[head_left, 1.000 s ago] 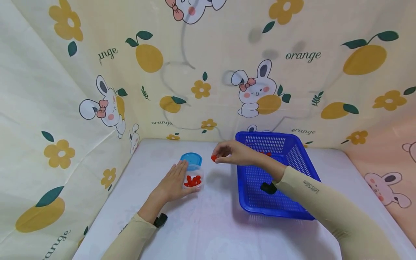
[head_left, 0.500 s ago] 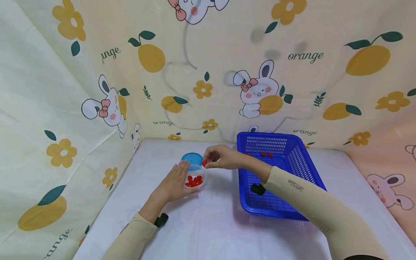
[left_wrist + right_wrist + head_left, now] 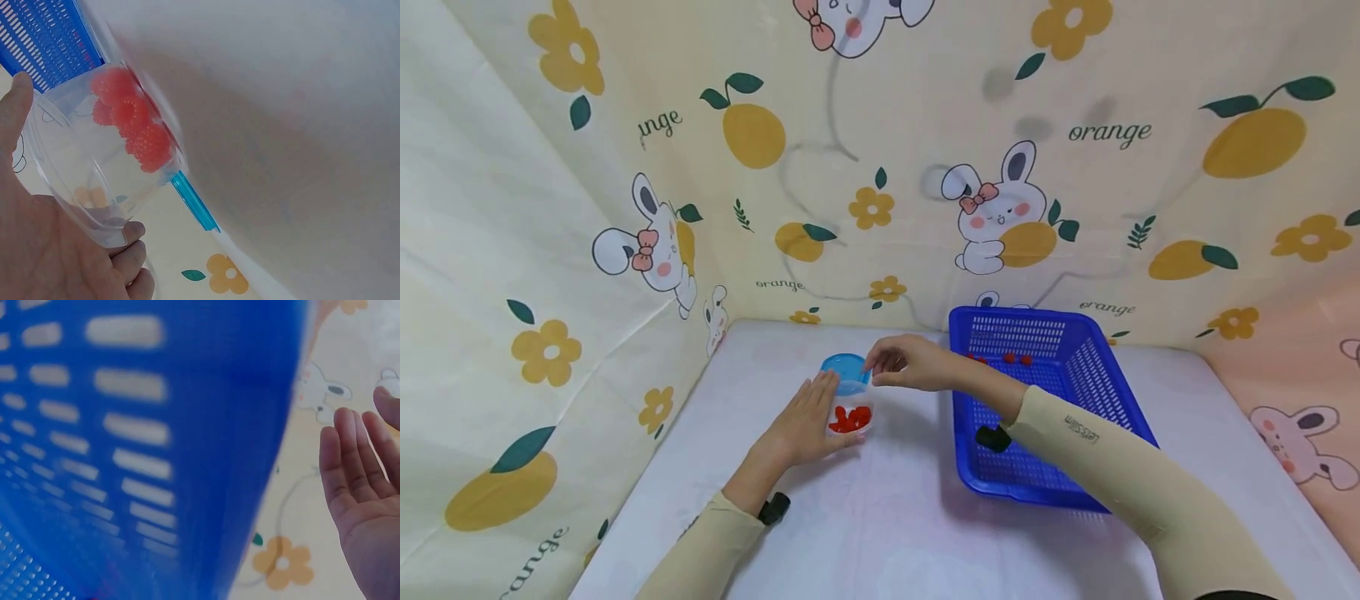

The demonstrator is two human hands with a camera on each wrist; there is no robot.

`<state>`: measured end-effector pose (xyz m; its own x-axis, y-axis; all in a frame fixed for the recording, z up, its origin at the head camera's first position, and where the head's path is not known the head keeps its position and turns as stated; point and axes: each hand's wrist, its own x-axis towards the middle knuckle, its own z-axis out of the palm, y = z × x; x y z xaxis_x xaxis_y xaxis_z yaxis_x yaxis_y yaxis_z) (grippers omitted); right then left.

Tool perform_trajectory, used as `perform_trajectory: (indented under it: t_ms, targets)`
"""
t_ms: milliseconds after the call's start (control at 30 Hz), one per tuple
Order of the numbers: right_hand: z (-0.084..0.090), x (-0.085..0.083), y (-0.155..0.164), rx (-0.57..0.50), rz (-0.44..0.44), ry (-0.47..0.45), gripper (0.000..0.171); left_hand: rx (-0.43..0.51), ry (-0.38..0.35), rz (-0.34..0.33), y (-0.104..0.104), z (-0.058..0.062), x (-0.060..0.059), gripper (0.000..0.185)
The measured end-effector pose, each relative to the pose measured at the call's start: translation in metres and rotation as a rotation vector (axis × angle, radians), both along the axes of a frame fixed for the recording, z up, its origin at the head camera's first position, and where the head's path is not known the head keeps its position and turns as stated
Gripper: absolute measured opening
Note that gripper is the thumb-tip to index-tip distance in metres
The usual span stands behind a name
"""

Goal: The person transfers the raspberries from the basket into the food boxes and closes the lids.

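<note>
Berries (image 3: 132,119) — in cup (image 3: 75,144), left fingers (image 3: 129,261) alongside

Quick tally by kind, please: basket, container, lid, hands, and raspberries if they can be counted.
Blue basket: 1
Clear container: 1
Light-blue lid: 1
Left hand and right hand: 2
Total: 5
Raspberries overlap too much to count.

The light is bright and soft; faint shadow lies beside the blue basket (image 3: 1045,375), blurred in right wrist view.
</note>
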<state>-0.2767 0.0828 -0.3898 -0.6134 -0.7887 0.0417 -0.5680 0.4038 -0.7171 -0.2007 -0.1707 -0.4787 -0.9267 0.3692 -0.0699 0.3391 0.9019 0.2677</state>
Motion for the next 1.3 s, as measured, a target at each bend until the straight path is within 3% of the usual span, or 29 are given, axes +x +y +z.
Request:
perform_trajectory:
  t_ms: [267, 500, 1300]
  targets:
    - [0.006, -0.007, 0.032, -0.071, -0.106, -0.036, 0.016, 0.000, 0.006, 0.009, 0.002, -0.004, 0.000, 0.118]
    - [0.013, -0.007, 0.066, -0.069, -0.211, 0.020, 0.017, 0.002, -0.005, 0.010, 0.004, -0.004, 0.001, 0.118]
    - [-0.003, -0.025, 0.171, 0.004, -0.443, 0.105, 0.019, 0.008, 0.015, -0.009, 0.001, -0.002, 0.000, 0.118]
